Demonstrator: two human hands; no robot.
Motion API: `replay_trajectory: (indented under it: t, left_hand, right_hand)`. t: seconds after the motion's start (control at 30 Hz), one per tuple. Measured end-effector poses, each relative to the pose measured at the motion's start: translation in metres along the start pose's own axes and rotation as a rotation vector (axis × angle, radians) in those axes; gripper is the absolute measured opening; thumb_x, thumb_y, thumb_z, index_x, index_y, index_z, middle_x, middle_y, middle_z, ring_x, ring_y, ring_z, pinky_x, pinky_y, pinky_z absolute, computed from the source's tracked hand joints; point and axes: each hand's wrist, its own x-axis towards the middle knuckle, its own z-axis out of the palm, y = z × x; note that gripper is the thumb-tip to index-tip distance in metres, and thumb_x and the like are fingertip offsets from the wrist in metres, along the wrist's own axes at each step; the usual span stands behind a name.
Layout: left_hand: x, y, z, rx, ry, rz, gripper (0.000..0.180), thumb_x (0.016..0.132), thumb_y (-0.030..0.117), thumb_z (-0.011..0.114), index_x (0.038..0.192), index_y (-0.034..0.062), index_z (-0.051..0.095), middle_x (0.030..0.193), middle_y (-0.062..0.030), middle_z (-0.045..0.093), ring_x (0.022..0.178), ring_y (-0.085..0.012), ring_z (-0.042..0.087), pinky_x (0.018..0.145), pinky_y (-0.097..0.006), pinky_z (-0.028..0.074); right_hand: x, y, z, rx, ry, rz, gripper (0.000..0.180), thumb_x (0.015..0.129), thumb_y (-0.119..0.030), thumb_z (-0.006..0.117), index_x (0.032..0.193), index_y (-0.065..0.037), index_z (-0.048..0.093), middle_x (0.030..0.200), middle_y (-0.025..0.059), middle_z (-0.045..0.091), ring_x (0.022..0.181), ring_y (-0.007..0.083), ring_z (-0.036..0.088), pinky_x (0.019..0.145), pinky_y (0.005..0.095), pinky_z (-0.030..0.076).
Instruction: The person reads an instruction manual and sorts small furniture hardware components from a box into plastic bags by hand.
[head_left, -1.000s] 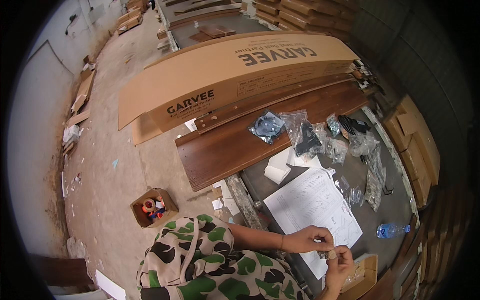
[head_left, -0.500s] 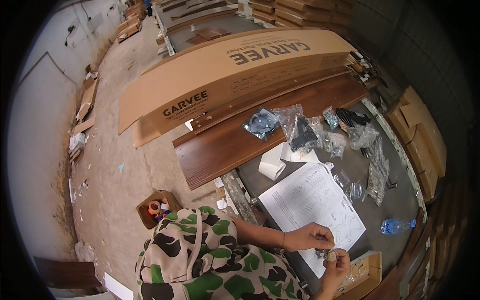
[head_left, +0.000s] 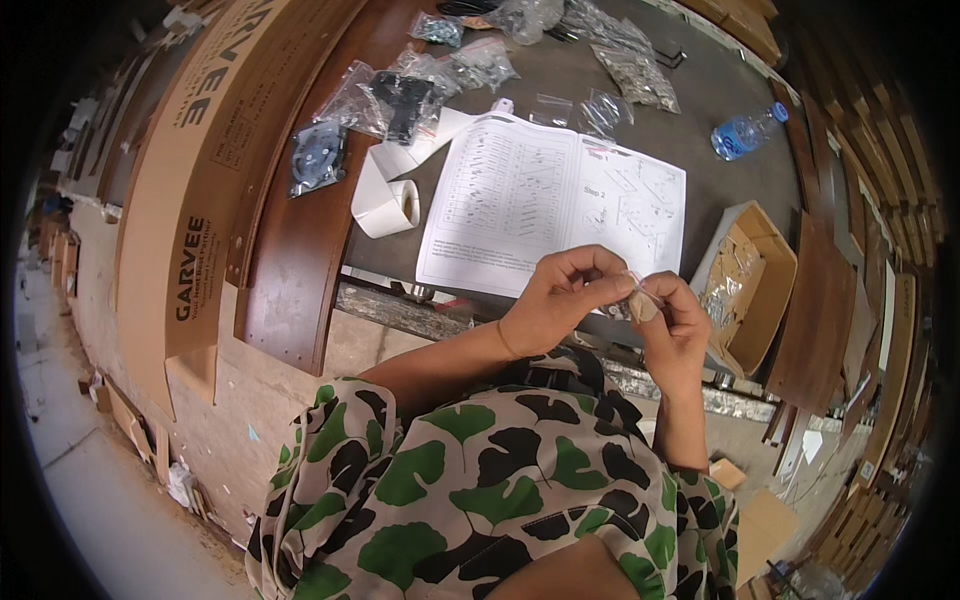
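Both my hands are pinched together over the near edge of the workbench. Between their fingertips is a small clear plastic bag (head_left: pixel 616 309) with small dark pieces in it, partly hidden by the fingers. My left hand (head_left: pixel 560 298) grips its upper edge from the left. From the right, my right hand (head_left: pixel 677 325) holds the same edge between thumb and forefinger. Just beyond the hands lies an open printed instruction booklet (head_left: pixel 500 210) with part drawings. To the right of my right hand stands an open cardboard box (head_left: pixel 775 290) with small clear bags inside.
A paper label roll (head_left: pixel 405 203) sits left of the booklet. Several hardware bags (head_left: pixel 640 78) lie along the far side. At the right is a water bottle (head_left: pixel 745 135). A long carton (head_left: pixel 180 200) and brown boards (head_left: pixel 290 260) flank the bench's left.
My view has swung to the right, so the bench and booklet now appear straight ahead and the long carton at the left. Both hands still hold the small bag.
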Motion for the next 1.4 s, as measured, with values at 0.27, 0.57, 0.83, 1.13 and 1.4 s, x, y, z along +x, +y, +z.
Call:
replay_trajectory:
  t: [0.27, 0.57, 0.83, 1.13, 1.4]
  left_hand:
    - [-0.009, 0.003, 0.007, 0.217, 0.037, 0.143, 0.01, 0.09, 0.005, 0.059, 0.097, -0.0017, 0.059, 0.096, -0.0023, 0.058, 0.086, -0.0069, 0.052, 0.075, -0.022, 0.042]
    - [-0.015, -0.004, -0.006, 0.071, 0.008, -0.113, 0.02, 0.091, 0.007, 0.06, 0.107, -0.003, 0.064, 0.105, -0.0051, 0.063, 0.091, -0.0085, 0.054, 0.08, -0.023, 0.043]
    - [-0.015, 0.0, 0.003, 0.383, 0.007, 0.053, 0.021, 0.092, 0.015, 0.06, 0.104, -0.0009, 0.066, 0.092, -0.0043, 0.064, 0.084, -0.0086, 0.056, 0.076, -0.023, 0.045]
    - [-0.019, 0.0, 0.003, 0.341, 0.016, -0.021, 0.029, 0.093, 0.01, 0.058, 0.12, -0.0001, 0.059, 0.093, -0.0016, 0.063, 0.082, -0.0065, 0.053, 0.074, -0.021, 0.044]
    - [-0.017, -0.002, -0.002, 0.376, -0.092, 0.027, 0.037, 0.092, 0.008, 0.058, 0.128, 0.0009, 0.051, 0.088, 0.0004, 0.059, 0.08, -0.0054, 0.051, 0.072, -0.02, 0.043]
  right_hand:
    - [-0.009, -0.003, 0.015, -0.011, 0.099, -0.036, 0.003, 0.088, -0.001, 0.059, 0.089, -0.001, 0.057, 0.079, -0.0036, 0.054, 0.068, 0.0018, 0.044, 0.06, 0.0159, 0.036]
    - [-0.008, 0.0, -0.007, 0.008, 0.117, 0.013, 0.012, 0.087, -0.002, 0.061, 0.099, 0.0, 0.061, 0.082, -0.0025, 0.058, 0.068, 0.003, 0.047, 0.062, 0.0177, 0.038]
    - [-0.003, -0.016, -0.02, -0.07, -0.152, 0.1, 0.023, 0.081, 0.006, 0.061, 0.103, 0.001, 0.06, 0.086, 0.0007, 0.063, 0.077, 0.0051, 0.056, 0.069, 0.0191, 0.044]
    - [-0.005, -0.015, -0.016, 0.07, -0.137, 0.221, 0.023, 0.079, 0.009, 0.06, 0.1, 0.0, 0.058, 0.087, 0.002, 0.065, 0.078, 0.0051, 0.057, 0.068, 0.0183, 0.044]
    - [-0.005, -0.011, -0.016, 0.126, -0.151, 0.228, 0.026, 0.078, 0.01, 0.061, 0.101, -0.001, 0.057, 0.087, 0.0011, 0.064, 0.076, 0.0042, 0.056, 0.066, 0.0179, 0.044]
